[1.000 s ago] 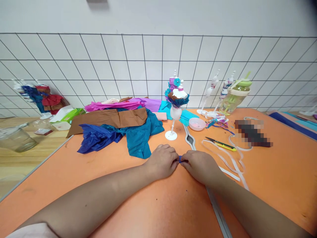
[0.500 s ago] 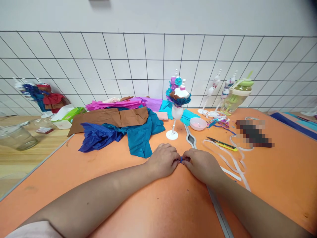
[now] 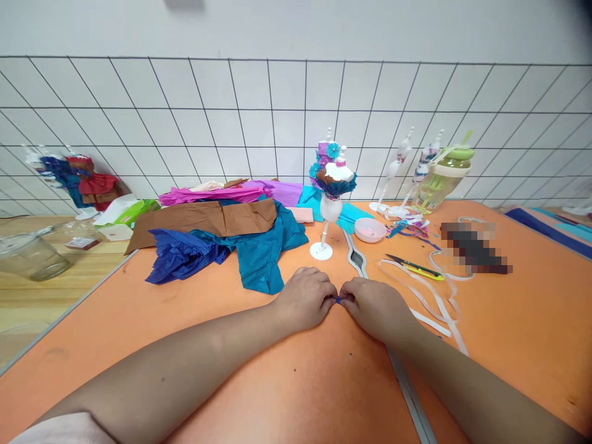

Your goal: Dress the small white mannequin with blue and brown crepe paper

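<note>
Both hands meet over the orange table, fingertips pinched around a small strip of blue paper (image 3: 338, 300). My left hand (image 3: 308, 299) grips its left end and my right hand (image 3: 374, 306) its right end; most of the strip is hidden by the fingers. Just beyond them stands a small white dress-form figure (image 3: 331, 209) on a round base, with a brown and teal paper ruffle at its waist. Behind it is another figure (image 3: 323, 154) in purple with blue flowers. A crumpled dark blue paper (image 3: 185, 256) lies to the left.
Teal (image 3: 261, 262) and brown paper (image 3: 208, 221) spread at the back left. A pink bowl (image 3: 370, 230), yellow-handled thread snips (image 3: 419, 269), white ribbon (image 3: 439, 308) and a green-lidded bottle (image 3: 444, 179) are on the right. A glass jar (image 3: 34, 256) stands far left.
The blue strip between my fingertips looks smaller and more bunched than before. My hands stay in nearly the same place, and the view has shifted very slightly.
</note>
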Demonstrator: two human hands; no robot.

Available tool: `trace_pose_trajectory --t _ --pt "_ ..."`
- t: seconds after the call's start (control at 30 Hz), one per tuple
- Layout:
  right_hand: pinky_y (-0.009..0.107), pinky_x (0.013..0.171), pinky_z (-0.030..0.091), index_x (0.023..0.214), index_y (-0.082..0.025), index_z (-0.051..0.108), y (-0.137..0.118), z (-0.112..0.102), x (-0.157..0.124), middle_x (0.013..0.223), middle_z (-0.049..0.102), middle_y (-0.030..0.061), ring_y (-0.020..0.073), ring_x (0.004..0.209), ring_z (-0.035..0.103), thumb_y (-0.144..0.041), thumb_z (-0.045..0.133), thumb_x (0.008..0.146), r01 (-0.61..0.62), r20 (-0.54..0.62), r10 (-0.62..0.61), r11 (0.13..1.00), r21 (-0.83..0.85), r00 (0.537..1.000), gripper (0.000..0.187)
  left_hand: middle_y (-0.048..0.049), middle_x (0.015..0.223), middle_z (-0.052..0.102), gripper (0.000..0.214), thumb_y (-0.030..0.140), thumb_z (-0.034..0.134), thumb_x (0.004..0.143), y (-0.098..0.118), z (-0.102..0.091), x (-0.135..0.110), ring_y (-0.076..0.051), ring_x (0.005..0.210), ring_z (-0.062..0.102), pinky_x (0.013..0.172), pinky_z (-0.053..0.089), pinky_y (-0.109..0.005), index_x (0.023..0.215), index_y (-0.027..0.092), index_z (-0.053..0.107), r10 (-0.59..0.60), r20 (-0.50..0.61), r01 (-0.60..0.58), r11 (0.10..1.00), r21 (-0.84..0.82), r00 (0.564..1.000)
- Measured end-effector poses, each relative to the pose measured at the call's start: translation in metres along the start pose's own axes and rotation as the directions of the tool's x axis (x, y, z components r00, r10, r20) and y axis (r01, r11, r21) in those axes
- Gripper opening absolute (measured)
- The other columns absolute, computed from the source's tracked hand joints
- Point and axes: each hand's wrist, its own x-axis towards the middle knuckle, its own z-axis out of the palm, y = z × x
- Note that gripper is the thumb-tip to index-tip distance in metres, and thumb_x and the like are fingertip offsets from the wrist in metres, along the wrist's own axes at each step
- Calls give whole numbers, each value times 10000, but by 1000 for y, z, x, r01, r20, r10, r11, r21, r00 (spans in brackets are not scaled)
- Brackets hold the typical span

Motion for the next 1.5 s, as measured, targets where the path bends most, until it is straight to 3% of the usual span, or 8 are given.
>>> trace_pose_trajectory --t 0.17,0.43,0.53,0.83,0.93,1.23,1.4,1.5 --pt "268 580 298 922 -269 709 0 -4 -2 905 697 2 162 817 626 -349 540 889 7 29 -7 1000 11 1000 190 -27 863 691 182 247 550 873 0 0 0 -199 907 594 837 411 -348 920 232 725 3 -5 -3 1000 -3 1000" --pt "280 540 231 862 -263 696 3 -1 0 889 690 -1 155 787 615 -261 461 929 44 29 -41 995 -91 999 245 -10 872 691 199 181 560 820 -1 -1 -1 -187 913 586 856 391 -345 925 232 721 38 -29 -39 999 -38 999" --pt "279 531 216 848 -253 678 2 1 0 873 681 1 150 751 603 -256 451 930 38 6 -37 995 -95 999 242 -11 862 686 154 280 599 826 0 -2 -2 -196 901 581 840 387 -357 908 230 719 26 -34 -27 999 -36 999" --pt "259 561 253 928 -250 660 0 2 -1 898 686 0 159 755 591 -298 550 863 -57 -20 57 998 16 998 137 -10 865 687 154 276 569 868 2 2 0 -184 898 580 851 387 -347 868 226 715 36 -32 -36 999 6 999" --pt "257 571 266 849 -246 672 -1 0 -1 852 690 -8 157 753 581 -280 552 848 -87 -4 87 994 72 996 125 -8 851 687 138 266 578 854 2 2 0 -186 901 582 852 395 -347 860 224 709 29 -38 -28 1000 10 999" --pt "254 550 240 722 -201 610 -5 9 0 742 653 1 134 661 533 -197 497 850 -6 -65 13 995 101 998 171 -25 839 687 116 252 598 837 0 4 -1 -207 901 588 827 419 -352 860 225 709 1 -32 -3 998 -70 999" --pt "252 561 240 781 -203 607 1 5 4 776 653 -1 133 685 548 -216 489 877 12 -109 -3 996 88 994 153 -47 985 676 228 388 588 861 -9 3 1 -226 985 570 837 431 -349 977 212 674 -244 -156 190 936 -297 957" --pt "255 561 240 812 -210 615 4 -2 4 804 662 -7 132 696 564 -210 490 886 43 -163 -34 997 57 986 146 -47 887 671 281 443 580 859 -16 2 6 -218 912 588 803 439 -333 824 194 705 -359 -87 291 855 -429 929"
